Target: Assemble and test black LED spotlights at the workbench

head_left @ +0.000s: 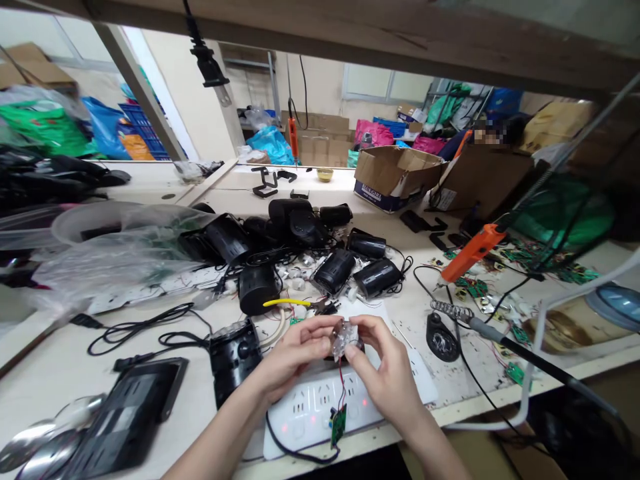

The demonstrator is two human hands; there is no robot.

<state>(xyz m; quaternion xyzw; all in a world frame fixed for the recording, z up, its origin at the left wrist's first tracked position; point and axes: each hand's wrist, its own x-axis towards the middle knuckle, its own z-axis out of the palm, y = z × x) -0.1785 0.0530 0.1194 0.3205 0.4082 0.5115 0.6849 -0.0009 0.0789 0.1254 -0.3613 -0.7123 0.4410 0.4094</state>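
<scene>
And it's a close pinch, left hand (305, 341) and right hand (381, 357) both gripping one clear plastic piece (343, 337) at the dial's centre, one green circuit board (339, 427) at six o'clock, two orange screwdrivers (473, 253) at two and nearly twelve

pink bags (373, 132) behind an open cardboard box (400, 172) (blue-based)

Beyond the whitish surface (195, 413), I see a cream wall (324, 83) with a pale window (367, 81) set in it. A broad brown board (320, 33) slants overhead. Farther back, a metal rack (274, 87) stands near brown cardboard (325, 125) and bright plastic bags (376, 133).
</scene>
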